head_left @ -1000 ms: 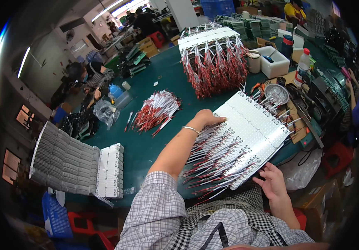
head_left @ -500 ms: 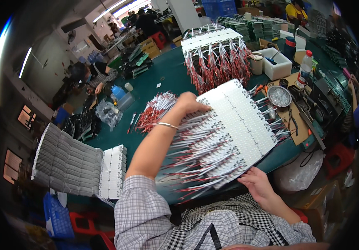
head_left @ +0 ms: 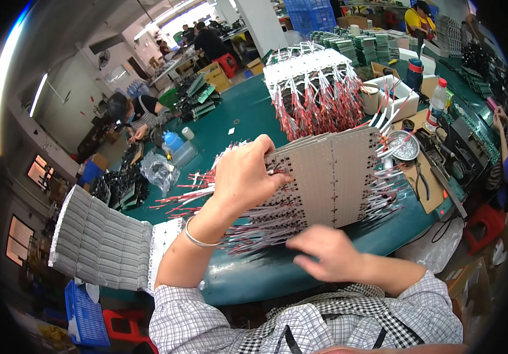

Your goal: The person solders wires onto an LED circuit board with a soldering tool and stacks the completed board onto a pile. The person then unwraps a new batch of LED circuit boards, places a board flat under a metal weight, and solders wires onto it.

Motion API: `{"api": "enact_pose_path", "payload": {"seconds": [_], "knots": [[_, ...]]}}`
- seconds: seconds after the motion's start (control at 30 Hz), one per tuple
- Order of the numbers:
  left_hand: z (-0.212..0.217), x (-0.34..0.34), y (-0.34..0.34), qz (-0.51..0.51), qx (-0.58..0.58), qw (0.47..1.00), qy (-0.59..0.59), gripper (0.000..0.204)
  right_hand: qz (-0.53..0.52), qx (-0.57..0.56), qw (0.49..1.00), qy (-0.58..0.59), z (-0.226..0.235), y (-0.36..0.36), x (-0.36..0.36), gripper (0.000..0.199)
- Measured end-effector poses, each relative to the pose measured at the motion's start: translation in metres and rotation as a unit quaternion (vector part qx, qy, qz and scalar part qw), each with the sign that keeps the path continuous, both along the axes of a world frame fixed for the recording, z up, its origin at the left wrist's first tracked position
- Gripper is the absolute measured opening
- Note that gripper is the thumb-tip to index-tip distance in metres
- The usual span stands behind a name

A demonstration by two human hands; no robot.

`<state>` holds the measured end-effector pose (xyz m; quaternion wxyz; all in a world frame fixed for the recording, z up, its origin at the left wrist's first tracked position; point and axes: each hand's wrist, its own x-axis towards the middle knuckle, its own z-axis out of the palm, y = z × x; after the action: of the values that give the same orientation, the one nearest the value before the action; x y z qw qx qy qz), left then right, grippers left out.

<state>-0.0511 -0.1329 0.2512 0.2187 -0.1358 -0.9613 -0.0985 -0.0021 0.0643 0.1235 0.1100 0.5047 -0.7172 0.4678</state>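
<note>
My left hand (head_left: 245, 177) is closed on the upper left edge of a stack of circuit boards (head_left: 328, 177), its thumb against the near face. The stack is tipped up steeply, showing a greyish face with a dark-dotted seam down the middle. Red and white wires (head_left: 266, 227) stick out in bunches on its left side, and more fan out on the right. Below the stack's lower edge, my right hand (head_left: 328, 253) is slightly blurred, with fingers and thumb apart and nothing visible between them. Loose red and white wires behind my left hand are partly hidden.
Another wired board stack (head_left: 310, 88) stands farther back on the green table (head_left: 245, 271). Grey panels (head_left: 103, 236) lie at the left. To the right are a metal bowl (head_left: 404, 146), pliers (head_left: 422, 182), a white bin (head_left: 404, 100) and a bottle (head_left: 437, 103). A co-worker (head_left: 139, 115) sits at far left.
The board stack has been tipped up from a flatter slant, so its grey face shows instead of the white one. My right hand has moved left from the lower right edge.
</note>
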Motion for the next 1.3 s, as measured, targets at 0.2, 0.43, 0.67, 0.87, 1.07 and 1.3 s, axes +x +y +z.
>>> {"api": "enact_pose_path", "payload": {"seconds": [0.2, 0.43, 0.67, 0.87, 1.07, 1.3], "knots": [[0.009, 0.020, -0.019, -0.082, -0.075, 0.993, -0.035, 0.055, -0.325, 0.017, 0.910, 0.256, 0.092, 0.016, -0.057, 0.058], [0.014, 0.023, -0.053, -0.090, -0.004, 0.987, -0.133, 0.049, -0.328, 0.050, 0.906, 0.263, 0.070, 0.019, -0.081, 0.068], [0.012, 0.012, -0.053, -0.122, 0.156, 0.959, -0.201, 0.037, -0.325, -0.006, 0.931, 0.165, 0.081, 0.009, -0.083, 0.062], [0.012, 0.003, -0.058, -0.133, 0.120, 0.965, -0.192, 0.038, -0.322, -0.006, 0.918, 0.232, 0.077, 0.007, -0.089, 0.059], [0.008, -0.006, -0.061, -0.139, 0.107, 0.965, -0.193, 0.039, -0.303, -0.012, 0.916, 0.263, 0.067, 0.001, -0.089, 0.055], [0.007, -0.001, -0.073, -0.148, 0.187, 0.948, -0.210, 0.036, -0.262, 0.009, 0.917, 0.299, 0.084, -0.010, -0.080, 0.057]]}}
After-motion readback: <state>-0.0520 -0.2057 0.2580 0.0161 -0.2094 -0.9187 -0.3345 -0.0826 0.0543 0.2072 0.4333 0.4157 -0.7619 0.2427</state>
